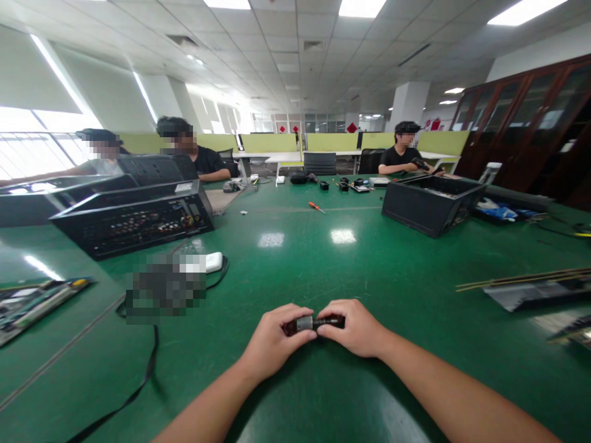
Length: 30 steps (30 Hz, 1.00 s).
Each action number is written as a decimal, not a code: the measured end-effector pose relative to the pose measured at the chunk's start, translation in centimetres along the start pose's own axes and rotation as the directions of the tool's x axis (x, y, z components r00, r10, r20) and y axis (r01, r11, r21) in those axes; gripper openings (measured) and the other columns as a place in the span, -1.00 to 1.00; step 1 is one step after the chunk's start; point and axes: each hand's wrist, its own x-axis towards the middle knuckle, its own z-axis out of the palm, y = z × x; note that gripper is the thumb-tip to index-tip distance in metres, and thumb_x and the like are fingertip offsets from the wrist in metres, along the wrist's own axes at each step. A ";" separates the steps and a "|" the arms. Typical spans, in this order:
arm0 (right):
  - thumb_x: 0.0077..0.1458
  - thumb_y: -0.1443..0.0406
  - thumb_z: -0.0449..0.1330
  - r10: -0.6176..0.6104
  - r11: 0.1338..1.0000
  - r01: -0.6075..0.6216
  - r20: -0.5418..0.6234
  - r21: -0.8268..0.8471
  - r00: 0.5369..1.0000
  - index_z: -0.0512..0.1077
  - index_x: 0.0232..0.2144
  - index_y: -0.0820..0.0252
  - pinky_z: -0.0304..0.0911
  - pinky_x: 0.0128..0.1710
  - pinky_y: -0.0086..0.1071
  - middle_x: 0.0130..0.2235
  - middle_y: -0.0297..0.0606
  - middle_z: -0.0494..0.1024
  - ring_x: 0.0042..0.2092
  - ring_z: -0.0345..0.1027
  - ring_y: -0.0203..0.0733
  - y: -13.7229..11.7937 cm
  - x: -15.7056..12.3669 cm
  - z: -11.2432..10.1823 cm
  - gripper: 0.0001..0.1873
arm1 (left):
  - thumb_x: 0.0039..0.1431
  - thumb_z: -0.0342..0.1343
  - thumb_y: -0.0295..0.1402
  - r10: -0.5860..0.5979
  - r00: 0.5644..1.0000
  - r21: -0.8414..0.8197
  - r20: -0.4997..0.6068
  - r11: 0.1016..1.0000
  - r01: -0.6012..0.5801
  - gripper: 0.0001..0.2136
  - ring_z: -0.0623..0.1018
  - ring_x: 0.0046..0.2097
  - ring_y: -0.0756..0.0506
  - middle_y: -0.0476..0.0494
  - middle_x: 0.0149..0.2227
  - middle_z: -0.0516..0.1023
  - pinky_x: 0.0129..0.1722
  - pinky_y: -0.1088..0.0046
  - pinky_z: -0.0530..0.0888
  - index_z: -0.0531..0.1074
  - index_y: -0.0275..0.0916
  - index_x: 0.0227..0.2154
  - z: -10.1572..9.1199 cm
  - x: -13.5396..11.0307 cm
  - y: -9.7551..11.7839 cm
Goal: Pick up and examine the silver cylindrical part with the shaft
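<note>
Just above the green table, my left hand (280, 338) and my right hand (354, 328) hold a small motor rotor (305, 323) between them. Its thick grey metal core, with dark reddish-brown parts at the end, sits between the left thumb and fingers. The thinner dark shaft runs sideways into the pinch of my right hand. Both hands are closed, and the fingers hide parts of the piece.
An orange screwdriver (316, 207) lies farther up the green table (295, 264). Black computer cases (138, 212) stand left and right (415, 206). A black strap (150, 363) trails at left. Metal strips (530, 292) lie at right. Several people sit across the table.
</note>
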 end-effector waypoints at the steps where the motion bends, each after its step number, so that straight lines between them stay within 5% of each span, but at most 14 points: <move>1: 0.04 0.29 0.24 0.000 1.000 0.000 0.001 -0.001 1.000 0.57 -0.28 0.16 0.22 -0.27 -0.40 -0.32 -0.29 0.59 -0.30 0.41 -0.23 0.0 0.0 0.0 -0.84 | 0.07 0.26 -0.30 0.000 1.000 0.001 0.000 1.000 0.000 -0.78 0.52 -0.25 -0.11 -0.07 -0.29 0.57 -0.24 0.43 0.40 0.54 -0.16 -0.19 0.0 0.0 0.0; 30: 0.06 0.27 0.24 0.040 0.999 -0.040 0.006 -0.004 0.999 0.57 -0.29 0.17 0.21 -0.31 -0.41 -0.34 -0.28 0.59 -0.32 0.41 -0.24 0.1 -0.1 -0.2 -0.84 | 0.08 0.24 -0.25 0.008 1.000 -0.005 -0.021 1.000 -0.008 -0.76 0.54 -0.24 -0.11 -0.07 -0.28 0.59 -0.22 0.41 0.42 0.55 -0.15 -0.17 0.0 -0.1 -0.2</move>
